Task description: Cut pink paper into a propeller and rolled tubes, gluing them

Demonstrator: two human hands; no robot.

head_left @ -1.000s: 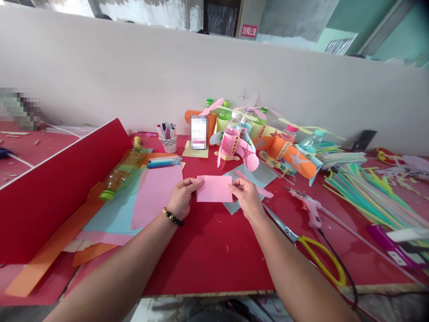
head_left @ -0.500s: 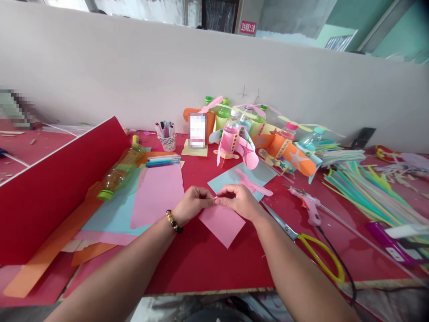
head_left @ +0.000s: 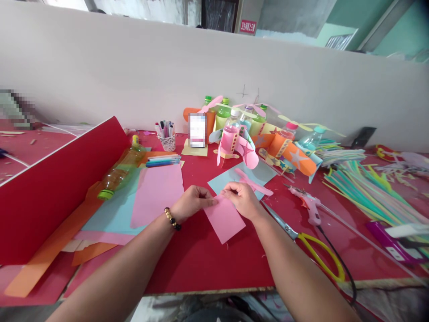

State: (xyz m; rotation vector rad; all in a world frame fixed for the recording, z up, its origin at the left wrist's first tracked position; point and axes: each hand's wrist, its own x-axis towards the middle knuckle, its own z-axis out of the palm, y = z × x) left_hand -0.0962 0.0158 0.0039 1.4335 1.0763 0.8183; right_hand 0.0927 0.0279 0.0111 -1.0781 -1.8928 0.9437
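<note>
Between my hands is a small pink sheet of paper [head_left: 225, 220], tilted with one corner toward me. My left hand [head_left: 193, 203] pinches its upper left edge between thumb and fingers. At its top edge my right hand [head_left: 241, 197] grips it too, fingertips curled together. Just beyond the right hand, a pink paper propeller [head_left: 256, 184] lies on a light blue sheet [head_left: 221, 180]. Scissors [head_left: 301, 239] with yellow handles rest beside my right forearm, and a pink glue gun [head_left: 309, 203] lies farther right.
Decorated bottle planes [head_left: 231, 138] stand along the white partition [head_left: 150, 76]. At left are stacked coloured sheets [head_left: 157, 192], a plastic bottle [head_left: 119, 172] and a red board [head_left: 67, 188]. A cup of pens [head_left: 167, 141] stands behind. Pastel strips [head_left: 362, 192] and a purple power strip [head_left: 393, 243] lie right.
The pink sheet has turned a little, and its lower corner has shifted slightly left. My hands, close together before, are now a little farther apart along its upper edge.
</note>
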